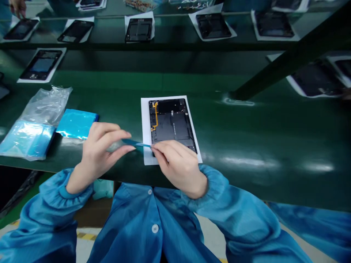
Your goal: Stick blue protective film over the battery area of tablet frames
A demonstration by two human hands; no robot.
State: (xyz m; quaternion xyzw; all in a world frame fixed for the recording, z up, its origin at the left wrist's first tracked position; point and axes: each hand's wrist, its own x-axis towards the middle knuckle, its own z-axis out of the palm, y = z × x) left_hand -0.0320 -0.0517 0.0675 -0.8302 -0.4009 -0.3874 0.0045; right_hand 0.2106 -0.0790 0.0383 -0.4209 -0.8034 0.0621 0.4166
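Note:
A thin blue film strip (139, 144) stretches between my two hands, seen nearly edge-on. My left hand (102, 146) has its left end between thumb and fingers. The fingertips of my right hand (178, 160) pinch the other end, over the lower left part of a black device housing (178, 126). That housing lies open on a white sheet (146, 128), with an orange flex cable (156, 115) along its left side. Left of it, near my left hand, sits a stack of shiny blue films (76, 123).
A clear plastic bag (33, 128) with blue films lies at the far left. A dark post (276, 69) rises at the right. More housings on white sheets line the green bench (233, 135) and shelf; another person's hand (18, 7) is at the top left.

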